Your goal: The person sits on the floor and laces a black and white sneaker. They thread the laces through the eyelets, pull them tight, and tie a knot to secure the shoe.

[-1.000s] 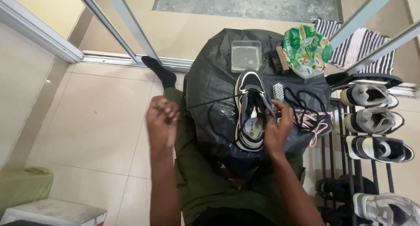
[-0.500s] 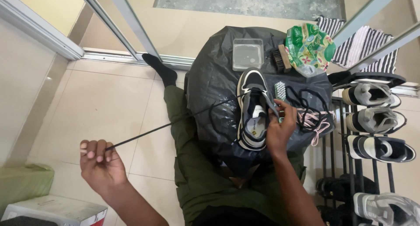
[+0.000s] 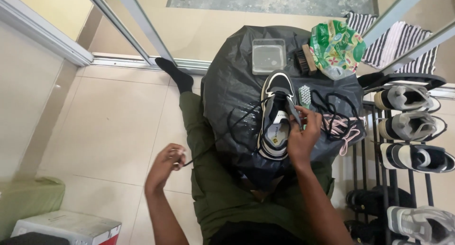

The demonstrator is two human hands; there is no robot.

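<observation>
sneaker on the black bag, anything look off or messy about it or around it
The sneaker is half unlaced: its black lace trails loose across the black bag to the left hand, while the right hand steadies it. More loose laces lie tangled beside it. Nothing looks spilled or damaged.

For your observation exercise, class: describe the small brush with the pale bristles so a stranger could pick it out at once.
Start at the black plastic sheet spread over the seated person's lap. On it lies a black, grey and white sneaker, steadied by the right hand. The toothbrush-like brush lies just beside the sneaker's toe; unlike the dark wooden-backed scrub brush further up, its head is small with pale bristles.
</observation>
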